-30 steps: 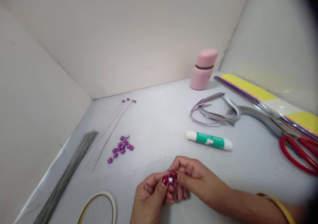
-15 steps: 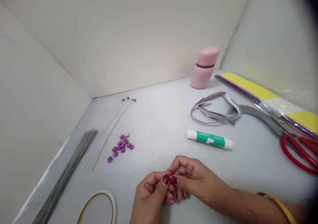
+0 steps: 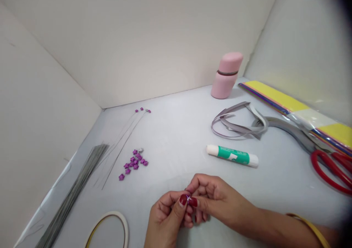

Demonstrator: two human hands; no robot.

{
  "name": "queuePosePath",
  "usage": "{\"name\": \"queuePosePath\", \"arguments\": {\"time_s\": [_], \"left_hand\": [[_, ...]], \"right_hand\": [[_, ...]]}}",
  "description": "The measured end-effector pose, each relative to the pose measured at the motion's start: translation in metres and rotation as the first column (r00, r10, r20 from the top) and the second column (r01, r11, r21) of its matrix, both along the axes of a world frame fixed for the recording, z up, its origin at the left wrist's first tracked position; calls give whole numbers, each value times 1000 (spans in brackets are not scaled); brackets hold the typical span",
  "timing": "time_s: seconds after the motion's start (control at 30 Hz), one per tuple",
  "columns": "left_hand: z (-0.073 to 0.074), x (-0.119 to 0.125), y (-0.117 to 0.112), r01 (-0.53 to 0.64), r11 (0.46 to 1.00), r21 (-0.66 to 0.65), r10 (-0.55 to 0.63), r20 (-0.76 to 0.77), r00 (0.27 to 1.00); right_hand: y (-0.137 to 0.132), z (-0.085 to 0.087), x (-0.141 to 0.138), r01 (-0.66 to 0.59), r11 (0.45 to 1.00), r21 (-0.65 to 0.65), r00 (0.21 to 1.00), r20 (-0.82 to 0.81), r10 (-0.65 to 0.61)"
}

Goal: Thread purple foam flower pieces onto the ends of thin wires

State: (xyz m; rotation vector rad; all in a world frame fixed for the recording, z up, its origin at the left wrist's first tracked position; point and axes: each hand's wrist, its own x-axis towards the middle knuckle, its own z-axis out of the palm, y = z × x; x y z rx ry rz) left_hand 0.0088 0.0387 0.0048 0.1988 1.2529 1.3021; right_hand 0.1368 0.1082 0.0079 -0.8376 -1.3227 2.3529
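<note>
Near the bottom centre, my left hand [image 3: 171, 213] and my right hand [image 3: 213, 196] meet fingertip to fingertip. Both pinch a small purple paper star [image 3: 188, 197], mostly covered by the thumbs; a white line shows on it. Left of my hands lies a loose cluster of purple paper stars [image 3: 134, 163] with one silver star [image 3: 140, 150] at its far end. Farther back, thin wires [image 3: 123, 145] lie on the table with small purple stars at their tips.
A bundle of grey wires [image 3: 74, 194] lies at left, and a roll of tape [image 3: 125, 228] in front. To the right are a glue stick [image 3: 232, 155], grey paper strips [image 3: 239, 125], red-handled scissors [image 3: 330, 171], packaged coloured paper [image 3: 277, 94] and a pink bottle [image 3: 225, 75]. White walls enclose the table.
My thumbs have parted slightly, so more of the purple star shows between them. Everything else stays in place.
</note>
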Motion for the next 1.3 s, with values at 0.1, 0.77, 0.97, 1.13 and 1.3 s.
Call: {"name": "queuePosePath", "arguments": {"time_s": [0.1, 0.77, 0.97, 1.13, 1.3], "left_hand": [[-1, 0, -1, -5, 1000, -2, 5, 1, 1000], [2, 2, 0, 26, 999, 37, -24, -66, 998], [3, 2, -1, 7, 1000, 29, -4, -80, 997], [3, 2, -1, -9, 1000, 12, 10, -42, 999], [3, 3, -1, -10, 1000, 28, 11, -32, 999]], "right_hand": [[1, 0, 1, -21, 1000, -5, 1000, 8, 21], [0, -4, -1, 32, 999, 21, 999, -1, -32], [-1, -2, 0, 32, 999, 17, 999, 11, -32], [-1, -3, 1, 24, 999, 31, 1000, -4, -23], [-1, -2, 0, 28, 998, 53, 1000, -11, -27]]}}
